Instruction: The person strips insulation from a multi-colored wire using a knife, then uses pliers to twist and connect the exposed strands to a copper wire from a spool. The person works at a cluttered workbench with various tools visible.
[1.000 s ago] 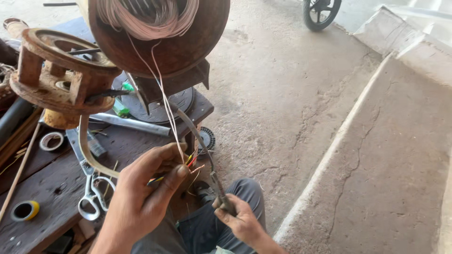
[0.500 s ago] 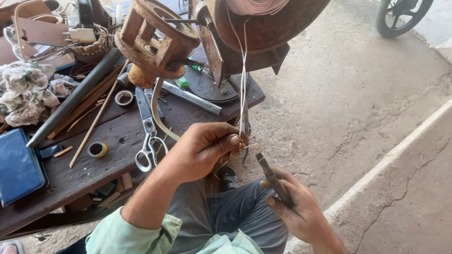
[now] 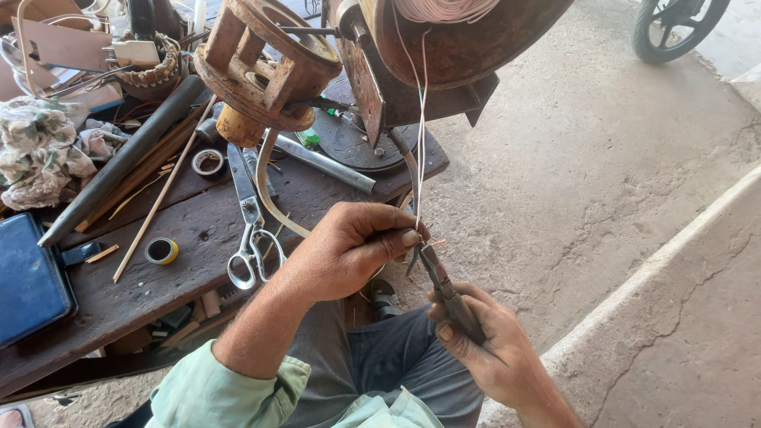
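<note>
My left hand (image 3: pixel 349 247) pinches the ends of thin pale wires (image 3: pixel 419 135) that hang down from a coil wound on a large rusty round drum (image 3: pixel 468 40) above. My right hand (image 3: pixel 491 353) grips the handles of small dark pliers (image 3: pixel 437 279). The plier jaws point up and meet the wire ends right at my left fingertips. Both hands are over my lap, just off the front edge of the wooden workbench (image 3: pixel 174 269).
On the bench lie silver scissors (image 3: pixel 247 230), a yellow tape roll (image 3: pixel 161 251), a metal tube (image 3: pixel 325 163), a long dark rod (image 3: pixel 119 162), a blue case (image 3: pixel 30 277), rags (image 3: pixel 40 154) and a wooden spool (image 3: pixel 265 67). Concrete floor to the right, a curb (image 3: pixel 682 261), a wheel (image 3: pixel 674 28).
The view shifted so the bench and drum sit further right. My right hand brought the pliers up from beside my knee to the wire ends held by my left hand.
</note>
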Available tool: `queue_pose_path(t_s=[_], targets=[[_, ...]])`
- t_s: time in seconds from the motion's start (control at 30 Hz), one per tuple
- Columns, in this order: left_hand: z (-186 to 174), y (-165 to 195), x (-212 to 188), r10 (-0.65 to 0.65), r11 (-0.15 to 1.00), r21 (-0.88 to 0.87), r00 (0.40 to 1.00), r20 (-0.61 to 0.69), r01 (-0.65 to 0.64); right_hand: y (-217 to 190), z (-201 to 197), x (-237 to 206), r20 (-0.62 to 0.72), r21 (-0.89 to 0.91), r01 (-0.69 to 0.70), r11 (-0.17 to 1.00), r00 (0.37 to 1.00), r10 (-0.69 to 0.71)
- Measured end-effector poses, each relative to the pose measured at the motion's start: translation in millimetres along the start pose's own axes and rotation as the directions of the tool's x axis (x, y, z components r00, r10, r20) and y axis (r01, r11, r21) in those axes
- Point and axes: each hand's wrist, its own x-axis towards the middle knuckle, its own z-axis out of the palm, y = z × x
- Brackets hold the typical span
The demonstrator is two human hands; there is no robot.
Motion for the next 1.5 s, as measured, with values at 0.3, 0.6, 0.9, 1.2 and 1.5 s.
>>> queue_pose_path(t_s=[0.3, 0.6, 0.9, 1.2, 1.5], targets=[[-4, -5, 4, 0.317, 0.944, 0.098, 0.948, 0.011, -0.317, 11, -2, -5, 0.102, 0.098, -0.059, 0.993, 0.994, 0.049], [-6, -4, 8, 0.446, 0.887, 0.111, 0.894, 0.048, -0.448, 36, 5, 8, 0.577, 0.799, -0.435, 0.415, 0.75, -0.324], [7, -2, 2, 0.453, 0.867, 0.265, 0.889, -0.064, -0.422, 21, 23, -11, -0.259, -0.652, 0.269, 0.709, 0.8, -0.541], [19, 3, 2, 0.422, 0.877, 0.316, 0.894, -0.149, -0.362, 25, 28, 7, -0.224, -0.919, 0.104, 0.381, 0.657, -0.72], [18, 0, 2, 0.392, 0.904, 0.244, 0.907, -0.154, -0.35, 42, 35, 15, -0.235, -0.927, 0.102, 0.361, 0.592, -0.771]])
